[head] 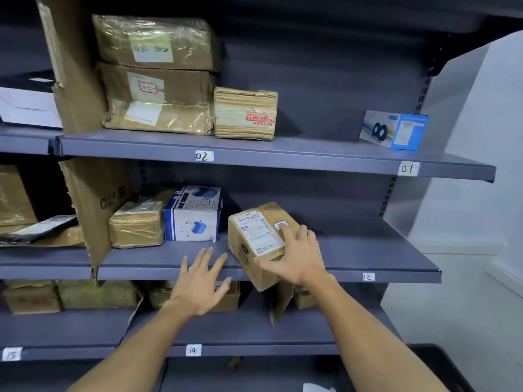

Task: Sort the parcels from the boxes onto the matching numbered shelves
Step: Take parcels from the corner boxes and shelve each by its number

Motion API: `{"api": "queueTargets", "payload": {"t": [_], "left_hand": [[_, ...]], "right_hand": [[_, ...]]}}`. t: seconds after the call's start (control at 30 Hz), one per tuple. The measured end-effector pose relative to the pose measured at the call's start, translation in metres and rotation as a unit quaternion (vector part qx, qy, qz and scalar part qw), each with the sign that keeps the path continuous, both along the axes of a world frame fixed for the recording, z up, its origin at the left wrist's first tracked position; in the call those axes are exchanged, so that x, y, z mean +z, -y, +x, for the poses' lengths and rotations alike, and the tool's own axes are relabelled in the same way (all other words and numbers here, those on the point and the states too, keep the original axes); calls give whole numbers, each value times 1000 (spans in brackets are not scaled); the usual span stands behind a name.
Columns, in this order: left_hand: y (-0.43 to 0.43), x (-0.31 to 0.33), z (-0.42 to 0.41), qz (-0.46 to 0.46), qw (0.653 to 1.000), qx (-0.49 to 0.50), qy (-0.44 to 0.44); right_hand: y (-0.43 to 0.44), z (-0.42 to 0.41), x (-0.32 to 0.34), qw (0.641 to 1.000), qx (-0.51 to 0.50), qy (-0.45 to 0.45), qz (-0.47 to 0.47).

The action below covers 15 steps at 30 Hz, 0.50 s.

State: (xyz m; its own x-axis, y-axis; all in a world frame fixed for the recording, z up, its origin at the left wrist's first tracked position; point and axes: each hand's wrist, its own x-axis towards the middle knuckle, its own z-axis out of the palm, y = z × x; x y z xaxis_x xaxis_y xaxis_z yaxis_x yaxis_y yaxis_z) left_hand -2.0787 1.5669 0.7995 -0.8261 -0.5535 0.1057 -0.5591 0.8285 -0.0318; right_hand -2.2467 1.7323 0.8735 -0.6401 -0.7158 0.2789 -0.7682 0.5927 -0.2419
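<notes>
Grey shelf [353,250] fills my view, and the parcel [260,239] is tilted across its front lip, left of the 12 label [368,276]. My right hand [294,258] grasps it, fingers over the top, thumb on the near face. I'd level it and slide it fully in, clear of the edge. My left hand [202,281], further left of that label, is spread and holds nothing.

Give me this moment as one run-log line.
phase: shelving | right hand: grips labelled cardboard parcel, tilted over middle shelf front edge | left hand: fingers spread, holds nothing | label 12: right of parcel
</notes>
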Motion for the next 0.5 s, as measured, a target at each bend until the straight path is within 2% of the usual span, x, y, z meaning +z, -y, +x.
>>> {"api": "queueTargets", "payload": {"t": [0.27,0.5], "left_hand": [[38,-12,-22,13,1000,4,-12],[56,-32,-33,15,999,-1,-32]], "right_hand": [[52,-17,1,998,-18,16,-54],[74,-28,-4,1000,-26,6,-1]]}}
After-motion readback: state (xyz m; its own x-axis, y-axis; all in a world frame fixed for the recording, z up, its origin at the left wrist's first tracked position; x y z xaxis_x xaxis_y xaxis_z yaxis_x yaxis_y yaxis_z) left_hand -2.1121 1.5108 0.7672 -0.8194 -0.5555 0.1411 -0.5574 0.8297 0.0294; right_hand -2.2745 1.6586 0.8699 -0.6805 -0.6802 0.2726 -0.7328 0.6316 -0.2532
